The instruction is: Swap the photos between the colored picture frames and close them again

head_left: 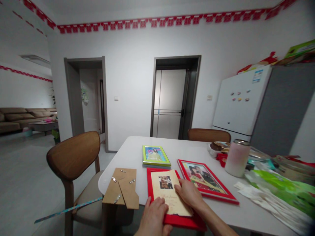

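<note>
A cream card [164, 194] with a small photo and faint print lies over a red picture frame [177, 220] at the table's near edge. My left hand [155, 214] has its fingers bent over the card's lower left edge, close to the frame's rim. On the card's right side, my right hand [190, 194] grips the edge between thumb and fingers. Just right of it is another red-framed picture [205, 178], lying flat. A green-framed picture [155, 155] lies beyond the card. To the left, a brown backing board [128, 188] with metal clips overhangs the table edge.
A pink and white tumbler [237, 158] stands at the right, by a green plastic packet [283, 188] and white cloth [268, 200]. Wooden chairs stand left [76, 157] and behind the table [209, 134]. A patterned blue strip [69, 209] sticks out over the left chair.
</note>
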`<action>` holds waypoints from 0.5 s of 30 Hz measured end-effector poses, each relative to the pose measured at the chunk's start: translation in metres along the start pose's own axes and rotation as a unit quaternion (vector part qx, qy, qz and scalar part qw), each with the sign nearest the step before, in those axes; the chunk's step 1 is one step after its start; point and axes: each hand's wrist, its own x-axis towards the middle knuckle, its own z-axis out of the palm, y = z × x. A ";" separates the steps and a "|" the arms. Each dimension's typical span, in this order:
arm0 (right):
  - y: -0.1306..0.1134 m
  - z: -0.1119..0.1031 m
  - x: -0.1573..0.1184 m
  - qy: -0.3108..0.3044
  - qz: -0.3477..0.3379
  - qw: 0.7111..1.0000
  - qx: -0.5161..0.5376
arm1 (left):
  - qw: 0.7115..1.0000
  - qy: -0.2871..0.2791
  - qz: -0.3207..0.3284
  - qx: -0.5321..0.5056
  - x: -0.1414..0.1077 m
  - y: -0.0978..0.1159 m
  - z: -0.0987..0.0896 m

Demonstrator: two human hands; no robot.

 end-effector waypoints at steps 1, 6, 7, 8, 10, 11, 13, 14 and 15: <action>-0.001 0.001 0.000 0.000 -0.002 1.000 -0.011 | 1.000 -0.002 0.006 0.003 0.000 -0.001 0.000; -0.006 0.008 0.001 0.009 -0.028 0.995 -0.093 | 0.999 -0.010 0.036 0.022 -0.002 -0.005 0.002; -0.005 0.010 0.003 0.017 -0.029 0.994 -0.108 | 0.999 -0.006 0.038 0.029 -0.003 -0.005 0.003; -0.003 0.011 0.004 0.027 -0.028 0.992 -0.116 | 0.999 -0.004 0.038 0.036 -0.003 -0.005 0.004; 0.001 0.012 0.007 0.045 -0.019 0.992 -0.116 | 0.998 -0.008 0.035 0.049 -0.006 -0.004 0.002; 0.002 0.012 0.009 0.050 -0.014 0.992 -0.115 | 0.998 -0.014 0.034 0.055 -0.008 -0.004 -0.002; 0.000 0.011 0.009 0.055 -0.013 0.993 -0.104 | 0.997 -0.004 0.025 0.073 -0.016 -0.010 -0.017; -0.004 0.011 0.008 0.059 -0.023 0.994 -0.089 | 0.996 0.015 0.010 0.086 -0.022 -0.016 -0.027; -0.012 0.011 0.005 0.062 -0.042 0.995 -0.066 | 0.994 0.041 -0.014 0.104 -0.027 -0.024 -0.039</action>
